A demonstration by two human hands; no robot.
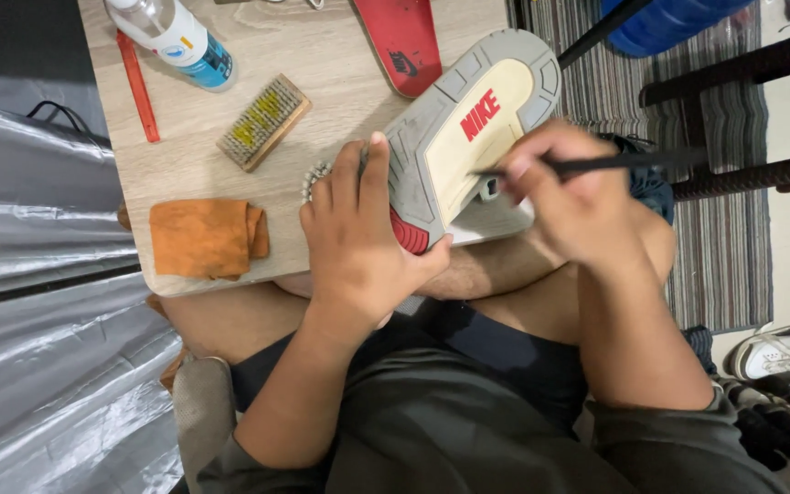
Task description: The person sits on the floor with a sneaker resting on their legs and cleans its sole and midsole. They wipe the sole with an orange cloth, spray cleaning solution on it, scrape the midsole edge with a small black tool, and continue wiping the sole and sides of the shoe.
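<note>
Resting against the near edge of the wooden surface (322, 82), a sneaker (468, 128) is being held sole-up, its grey and cream outsole with red lettering facing the camera. The left hand (358, 247) is being wrapped around the heel end, fingers (349, 178) curled over the far side and the thumb pressed along the near edge by the red heel patch — a firm grip on the shoe. A thin black tool (596, 165) is being pinched in the right hand (578, 201), the fingers closed narrowly around its shaft, and its tip is being laid against the cream part of the sole; what kind of tip it carries cannot be told.

Further left on the surface, a folded orange cloth (208, 238) is lying near the front edge, with a wooden bristle brush (262, 122) just beyond it. A clear spray bottle (171, 37) with a blue-and-white label and a slim red stick (139, 87) are lying towards the far corner — well apart from the hands. A red insole (400, 41) is lying just beside the toe of the sneaker.
</note>
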